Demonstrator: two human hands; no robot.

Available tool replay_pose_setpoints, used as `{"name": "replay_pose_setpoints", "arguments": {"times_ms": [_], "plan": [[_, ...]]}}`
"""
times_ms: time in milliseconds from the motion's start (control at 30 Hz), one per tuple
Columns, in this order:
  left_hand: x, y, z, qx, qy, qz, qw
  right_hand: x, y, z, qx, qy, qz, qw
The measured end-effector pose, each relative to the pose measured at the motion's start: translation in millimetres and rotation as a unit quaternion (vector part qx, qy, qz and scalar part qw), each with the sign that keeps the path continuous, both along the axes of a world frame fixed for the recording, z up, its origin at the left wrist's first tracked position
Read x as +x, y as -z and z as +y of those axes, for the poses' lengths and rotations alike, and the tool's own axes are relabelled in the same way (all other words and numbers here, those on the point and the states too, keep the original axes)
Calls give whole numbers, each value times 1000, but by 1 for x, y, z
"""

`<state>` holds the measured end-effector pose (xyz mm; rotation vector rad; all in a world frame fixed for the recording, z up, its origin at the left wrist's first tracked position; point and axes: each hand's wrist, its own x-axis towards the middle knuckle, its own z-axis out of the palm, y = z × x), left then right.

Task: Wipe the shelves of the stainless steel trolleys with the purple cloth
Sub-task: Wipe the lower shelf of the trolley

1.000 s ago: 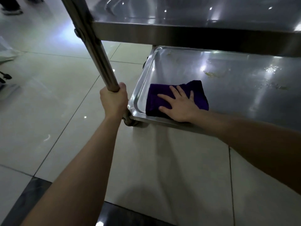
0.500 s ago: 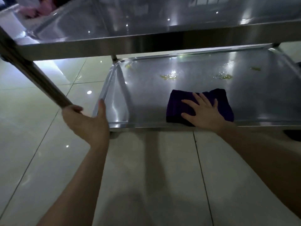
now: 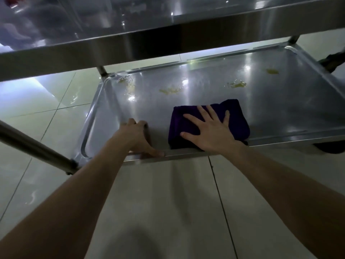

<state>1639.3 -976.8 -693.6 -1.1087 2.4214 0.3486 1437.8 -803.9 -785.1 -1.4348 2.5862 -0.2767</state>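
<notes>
Head view: since the earlier frame the left hand (image 3: 136, 136) has left the rounded left corner by the tubular post (image 3: 33, 148) and now sits on the front rim of the lower shelf (image 3: 280, 109), fingers curled over the rim into the tray and thumb lying along its outer edge, so that it grips the rim. The right hand (image 3: 209, 131) remains flat on the purple cloth (image 3: 237, 116), fingers straight and spread, palm pressing down. The cloth, folded into a thick pad, lies on the lower shelf against the front rim, near the middle of its width and just right of the left hand. Yellowish residue patches (image 3: 169, 90) mark the steel farther back, apart from the cloth. The upper shelf (image 3: 130, 45) overhangs the rear of the tray. Pale glossy floor tiles (image 3: 168, 202) lie beneath both forearms.
</notes>
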Motion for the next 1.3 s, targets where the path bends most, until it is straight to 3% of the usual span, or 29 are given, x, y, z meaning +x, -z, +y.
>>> {"name": "replay_pose_setpoints", "arguments": {"times_ms": [200,400,667,933,1300], "plan": [[4,11,-6,-10,25,25,999,-22,-11,-82,32,-9,-4,999],[5,15,-5,-26,14,45,999,22,-12,-166,28,-35,16,999],[3,10,-1,-11,-10,41,999,-23,-13,-109,-16,-33,-17,999],[10,6,4,-6,-6,59,998,-137,-13,18,1,66,-5,998],[14,6,7,-20,21,57,998,-48,-10,-91,26,45,26,998]]}}
